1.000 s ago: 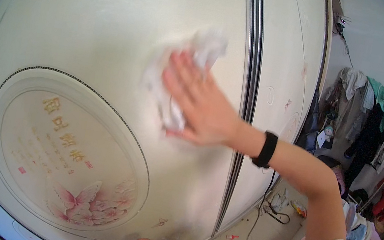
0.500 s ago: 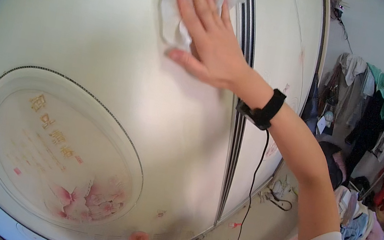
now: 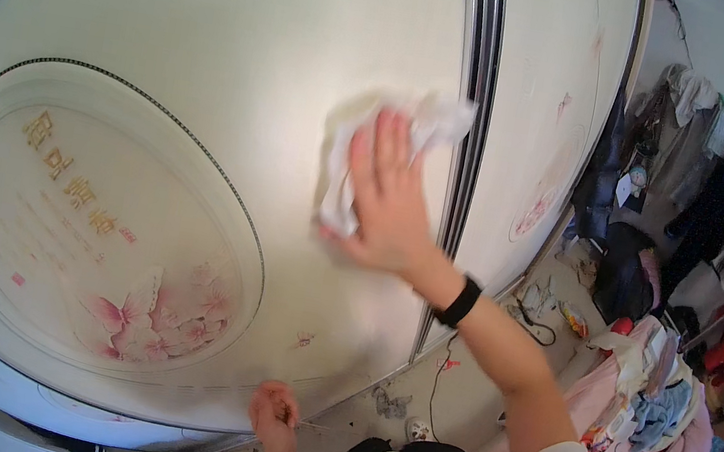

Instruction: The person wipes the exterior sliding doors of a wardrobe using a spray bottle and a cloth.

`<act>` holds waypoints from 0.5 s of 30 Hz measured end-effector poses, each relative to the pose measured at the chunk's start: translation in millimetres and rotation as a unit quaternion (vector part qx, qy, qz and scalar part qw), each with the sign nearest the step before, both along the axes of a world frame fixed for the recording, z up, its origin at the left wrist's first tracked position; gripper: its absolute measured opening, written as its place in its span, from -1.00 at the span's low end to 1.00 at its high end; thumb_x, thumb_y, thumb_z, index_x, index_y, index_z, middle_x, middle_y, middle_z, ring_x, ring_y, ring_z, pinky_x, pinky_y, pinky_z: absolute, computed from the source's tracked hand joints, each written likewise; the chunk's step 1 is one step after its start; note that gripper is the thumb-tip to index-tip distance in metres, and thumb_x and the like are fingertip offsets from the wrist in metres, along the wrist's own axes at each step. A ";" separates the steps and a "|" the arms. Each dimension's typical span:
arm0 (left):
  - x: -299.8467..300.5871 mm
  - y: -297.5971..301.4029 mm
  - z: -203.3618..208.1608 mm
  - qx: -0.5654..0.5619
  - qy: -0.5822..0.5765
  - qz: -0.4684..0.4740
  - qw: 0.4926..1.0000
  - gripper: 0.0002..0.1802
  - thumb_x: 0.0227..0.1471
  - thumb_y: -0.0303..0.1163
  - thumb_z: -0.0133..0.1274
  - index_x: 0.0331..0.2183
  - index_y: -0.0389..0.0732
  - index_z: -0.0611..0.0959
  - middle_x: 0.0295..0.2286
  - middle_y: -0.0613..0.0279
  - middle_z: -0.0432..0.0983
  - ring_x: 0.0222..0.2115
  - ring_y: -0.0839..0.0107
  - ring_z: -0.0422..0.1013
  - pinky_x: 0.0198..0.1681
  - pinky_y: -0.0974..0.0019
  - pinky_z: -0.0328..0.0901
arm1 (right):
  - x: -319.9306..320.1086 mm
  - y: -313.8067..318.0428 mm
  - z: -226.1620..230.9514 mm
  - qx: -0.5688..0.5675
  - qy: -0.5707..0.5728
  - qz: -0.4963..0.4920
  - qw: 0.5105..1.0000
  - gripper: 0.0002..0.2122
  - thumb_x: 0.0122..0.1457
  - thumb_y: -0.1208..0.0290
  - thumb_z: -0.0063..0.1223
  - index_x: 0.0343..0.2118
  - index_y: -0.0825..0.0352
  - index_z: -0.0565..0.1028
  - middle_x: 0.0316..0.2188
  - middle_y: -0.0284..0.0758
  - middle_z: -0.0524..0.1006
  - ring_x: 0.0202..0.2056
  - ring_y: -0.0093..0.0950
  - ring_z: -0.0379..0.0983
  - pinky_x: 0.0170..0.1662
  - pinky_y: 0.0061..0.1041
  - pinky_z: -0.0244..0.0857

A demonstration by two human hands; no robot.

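Observation:
My right hand [image 3: 390, 197] lies flat over a white cloth [image 3: 344, 157] and holds it pressed against a cream, glossy door panel [image 3: 225, 15]. The fingers point upward, and the cloth's crumpled edges stick out around them. Its upper corner reaches the dark metal strip [image 3: 479, 103] along the panel's side. Low down, by the panel's bottom edge, my left hand [image 3: 274, 406] is curled closed, with nothing visible in it. An oval inset [image 3: 90, 268] with pink flowers and gold characters decorates the panel at the left.
Beyond the strip stands another cream panel [image 3: 545, 85] with pink flower decoration. Clothes [image 3: 707, 139] hang along the wall at the right, above a heap of clothes [image 3: 636, 411]. A black cable [image 3: 437, 380] and small items lie on the floor.
My right hand has slid down the panel with the cloth, slightly to the right. My left hand stays low and curled; more of its wrist shows. The view has shifted.

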State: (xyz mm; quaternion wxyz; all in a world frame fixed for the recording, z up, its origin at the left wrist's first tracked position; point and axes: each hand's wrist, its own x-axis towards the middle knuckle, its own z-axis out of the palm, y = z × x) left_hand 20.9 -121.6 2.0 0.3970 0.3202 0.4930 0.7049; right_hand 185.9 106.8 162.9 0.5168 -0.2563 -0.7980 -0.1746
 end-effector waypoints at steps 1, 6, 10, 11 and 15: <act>0.2 -0.2 -0.4 -0.006 0.001 0.001 1.000 -0.52 0.19 -0.04 -0.38 -0.46 -0.24 0.43 -0.76 0.32 0.24 -0.81 0.60 0.06 -0.76 0.53 -0.10 | -11.1 -9.4 -27.5 -0.027 -0.004 0.012 1.000 -0.13 -0.03 -0.07 -0.03 0.19 0.43 -0.11 0.20 0.11 -0.22 0.22 0.04 -0.32 0.13 0.12 -0.32; -2.6 0.9 -2.7 0.034 0.033 -0.007 0.999 -0.49 0.19 -0.02 -0.41 -0.45 -0.24 0.44 -0.77 0.34 0.22 -0.81 0.61 0.05 -0.75 0.54 -0.10 | -47.5 -65.9 -163.4 -0.186 -0.070 0.050 0.979 -0.24 -0.08 0.17 0.01 0.12 0.53 0.01 0.17 0.16 -0.14 0.22 0.04 -0.25 0.11 0.13 -0.22; -7.2 -3.8 5.7 0.017 0.025 0.010 0.999 -0.48 0.19 -0.02 -0.41 -0.46 -0.24 0.44 -0.77 0.35 0.22 -0.82 0.62 0.05 -0.75 0.55 -0.11 | -48.5 -69.2 -176.3 -0.234 -0.053 0.054 0.969 -0.29 -0.08 0.23 -0.01 0.08 0.58 0.04 0.16 0.18 -0.12 0.21 0.04 -0.24 0.11 0.13 -0.21; -7.3 -5.4 9.1 0.012 0.025 0.017 0.999 -0.49 0.19 -0.02 -0.40 -0.46 -0.24 0.44 -0.77 0.36 0.22 -0.82 0.62 0.05 -0.75 0.55 -0.11 | -43.4 -58.2 -166.8 -0.205 -0.049 0.036 0.977 -0.29 -0.08 0.23 0.00 0.07 0.58 0.05 0.16 0.18 -0.12 0.21 0.06 -0.25 0.12 0.12 -0.21; -12.4 -14.8 3.5 -0.004 0.011 0.053 0.999 -0.49 0.19 -0.03 -0.39 -0.46 -0.23 0.45 -0.77 0.37 0.21 -0.81 0.61 0.05 -0.74 0.54 -0.11 | -27.2 -14.5 -83.1 -0.061 0.048 0.007 0.997 -0.23 -0.03 0.11 0.02 0.09 0.59 -0.01 0.17 0.19 -0.16 0.20 0.12 -0.30 0.12 0.09 -0.24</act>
